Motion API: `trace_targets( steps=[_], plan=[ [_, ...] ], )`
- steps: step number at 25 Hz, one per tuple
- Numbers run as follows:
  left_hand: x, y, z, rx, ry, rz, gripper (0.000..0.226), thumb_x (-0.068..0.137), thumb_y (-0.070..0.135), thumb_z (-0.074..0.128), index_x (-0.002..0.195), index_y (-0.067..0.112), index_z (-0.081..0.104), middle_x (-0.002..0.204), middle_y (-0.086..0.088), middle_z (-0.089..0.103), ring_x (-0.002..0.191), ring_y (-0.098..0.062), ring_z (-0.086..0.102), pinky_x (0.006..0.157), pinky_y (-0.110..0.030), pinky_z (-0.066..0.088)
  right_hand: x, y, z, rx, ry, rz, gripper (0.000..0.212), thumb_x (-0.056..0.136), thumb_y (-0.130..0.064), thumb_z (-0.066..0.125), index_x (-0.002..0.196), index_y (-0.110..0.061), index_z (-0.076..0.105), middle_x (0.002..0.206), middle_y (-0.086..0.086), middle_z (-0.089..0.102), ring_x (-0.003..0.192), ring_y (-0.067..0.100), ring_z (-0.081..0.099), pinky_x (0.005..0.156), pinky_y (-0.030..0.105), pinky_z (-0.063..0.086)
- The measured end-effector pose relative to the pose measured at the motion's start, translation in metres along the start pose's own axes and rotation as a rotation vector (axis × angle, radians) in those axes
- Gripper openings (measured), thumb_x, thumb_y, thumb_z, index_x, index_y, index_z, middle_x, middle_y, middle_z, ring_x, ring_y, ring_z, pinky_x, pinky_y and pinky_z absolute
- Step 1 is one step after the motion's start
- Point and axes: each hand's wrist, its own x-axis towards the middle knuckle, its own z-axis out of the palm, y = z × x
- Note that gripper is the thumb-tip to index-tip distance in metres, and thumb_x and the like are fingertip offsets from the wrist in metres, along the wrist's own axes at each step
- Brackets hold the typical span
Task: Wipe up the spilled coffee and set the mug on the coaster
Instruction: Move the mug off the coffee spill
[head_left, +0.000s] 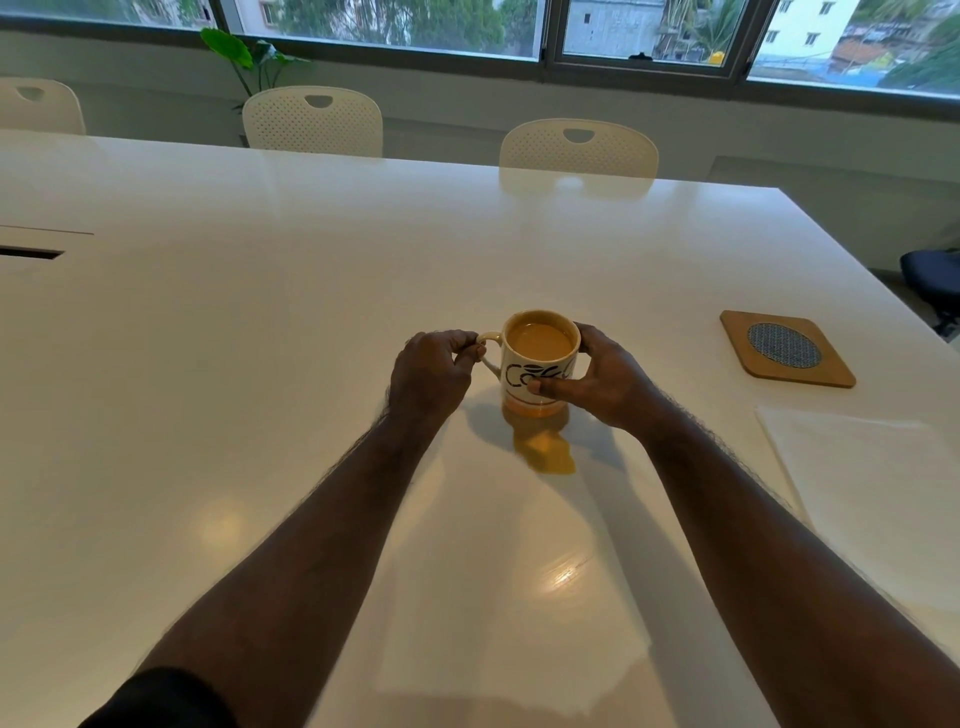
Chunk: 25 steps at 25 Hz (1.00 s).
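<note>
Near the middle of the white worktop, both hands close their fingers on a cream ceramic mug of milky coffee: left hand pinching the handle, right hand wrapping the side. An orange-brown coffee puddle remains unwiped beneath it, and the square wooden coaster and white cloth wait untouched, well apart to the right.

mug mid-table, spill before it, coaster right

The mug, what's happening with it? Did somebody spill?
Yes. A person holds the mug with both hands: the left hand pinches its handle and the right hand wraps its side. The mug is nearly full of milky coffee. A puddle of spilled coffee lies on the white table, right below the mug. Nothing is wiped yet. The coaster waits empty off to the right, and a white cloth or napkin lies near it.
</note>
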Motion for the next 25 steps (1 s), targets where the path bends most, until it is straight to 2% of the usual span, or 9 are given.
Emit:
trace_targets(
  steps=[6,15,19,25],
  plan=[
    [0.004,-0.006,-0.018,0.013,0.036,-0.023,0.026,0.091,0.026,0.064,0.112,0.011,0.072,0.108,-0.005,0.074,0.098,-0.022,0.068,0.086,-0.035,0.053,0.013,-0.015,0.008,0.01,-0.038,-0.053,0.086,0.066,-0.044,0.083,0.139,-0.018,0.046,0.136,-0.001,0.057,0.125,0.018,0.052,0.101,0.047,0.049],
    [0.007,-0.036,-0.057,0.063,0.09,-0.071,0.027,0.091,0.027,0.064,0.112,0.012,0.072,0.108,-0.006,0.074,0.097,-0.022,0.068,0.085,-0.035,0.053,0.042,-0.042,0.042,0.033,-0.126,-0.12,0.079,0.071,-0.032,0.084,0.139,-0.017,0.046,0.135,0.002,0.056,0.124,0.018,0.052,0.098,0.037,0.049],
    [0.006,-0.053,-0.076,0.099,0.111,-0.097,0.027,0.091,0.027,0.064,0.111,0.012,0.073,0.105,-0.005,0.075,0.096,-0.022,0.068,0.084,-0.035,0.053,0.054,-0.055,0.062,0.035,-0.168,-0.145,0.078,0.073,-0.027,0.084,0.139,-0.013,0.046,0.136,0.004,0.056,0.125,0.019,0.051,0.1,0.041,0.049],
    [0.005,-0.083,-0.101,0.133,0.159,-0.16,0.024,0.091,0.028,0.064,0.109,0.015,0.074,0.105,-0.004,0.075,0.096,-0.021,0.067,0.077,-0.026,0.046,0.07,-0.077,0.095,0.041,-0.239,-0.154,0.08,0.073,-0.028,0.084,0.141,-0.013,0.045,0.137,0.004,0.055,0.127,0.021,0.05,0.102,0.046,0.048]
  ],
)
